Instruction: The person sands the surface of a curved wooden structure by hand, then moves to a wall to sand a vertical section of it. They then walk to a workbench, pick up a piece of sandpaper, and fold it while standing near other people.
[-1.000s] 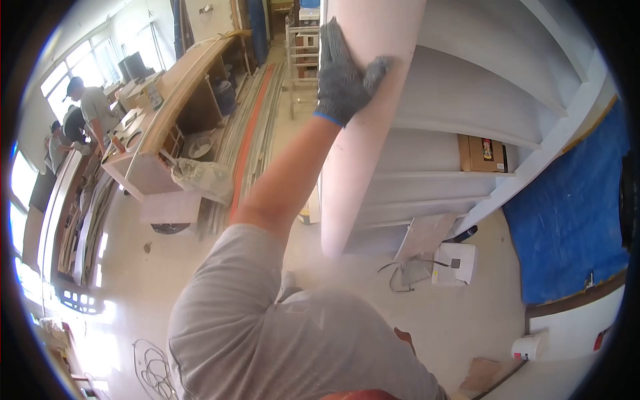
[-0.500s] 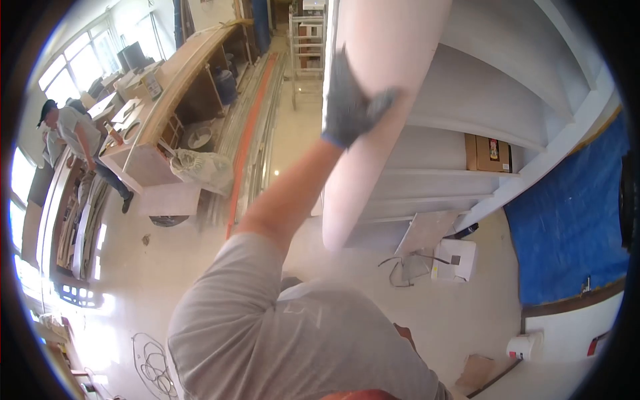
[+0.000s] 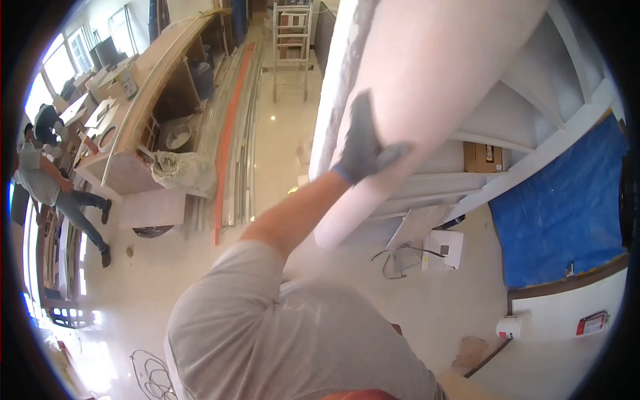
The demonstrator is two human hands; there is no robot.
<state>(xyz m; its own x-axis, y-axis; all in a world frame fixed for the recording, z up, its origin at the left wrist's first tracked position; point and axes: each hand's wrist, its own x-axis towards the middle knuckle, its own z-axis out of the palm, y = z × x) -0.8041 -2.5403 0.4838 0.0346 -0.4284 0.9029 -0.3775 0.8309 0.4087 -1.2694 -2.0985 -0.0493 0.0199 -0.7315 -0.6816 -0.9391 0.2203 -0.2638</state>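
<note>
My left hand (image 3: pixel 367 147), in a dark grey glove, lies against a large curved pale pink panel (image 3: pixel 440 60). Its fingers stretch upward along the surface and the thumb spreads to the right. The palm faces the panel, so its contact is hidden. Left of the hand runs the panel's whitish, rough-looking edge (image 3: pixel 331 100). Behind the panel, on the right, are curved white shelves (image 3: pixel 527 100) with a cardboard box (image 3: pixel 485 158) on one of them. My right hand is out of sight.
A stepladder (image 3: pixel 291 57) stands ahead. Long metal strips (image 3: pixel 243 147) lie on the floor beside a wooden counter (image 3: pixel 127 160). A person (image 3: pixel 43 173) walks at far left, another behind. Right are a blue sheet (image 3: pixel 553 213), a white box (image 3: pixel 453 247) and a bucket (image 3: pixel 510 327).
The view has shifted, and the panel now fills more of the upper right. My left hand stays flat on it, slightly lower and further right in view. The person at left has stepped, legs apart.
</note>
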